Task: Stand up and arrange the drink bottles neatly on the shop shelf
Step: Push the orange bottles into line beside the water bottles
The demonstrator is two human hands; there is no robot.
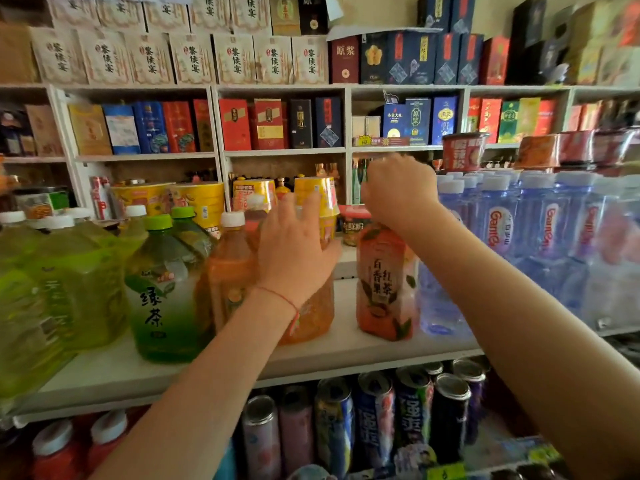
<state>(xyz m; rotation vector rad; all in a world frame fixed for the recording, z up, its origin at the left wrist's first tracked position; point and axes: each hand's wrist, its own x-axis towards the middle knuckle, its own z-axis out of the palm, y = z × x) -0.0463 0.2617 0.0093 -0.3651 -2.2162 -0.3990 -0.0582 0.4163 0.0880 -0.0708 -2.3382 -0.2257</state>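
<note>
Head view: right hand (pixel 398 192) grips red tea bottle (pixel 382 285) near shelf (pixel 346 358) edge.

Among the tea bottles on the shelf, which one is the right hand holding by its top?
The red tea bottle standing alone beside the water bottles. The right hand grips its cap; the orange and green ones stand further left.

Light: bright, even, diffuse; source not visible.
Shadows: soft, faint under the shelf boards.
Blur: right and left edges smeared.
Distortion: wide-angle bowing of shelf lines.
Focus: centre sharpest.
</note>
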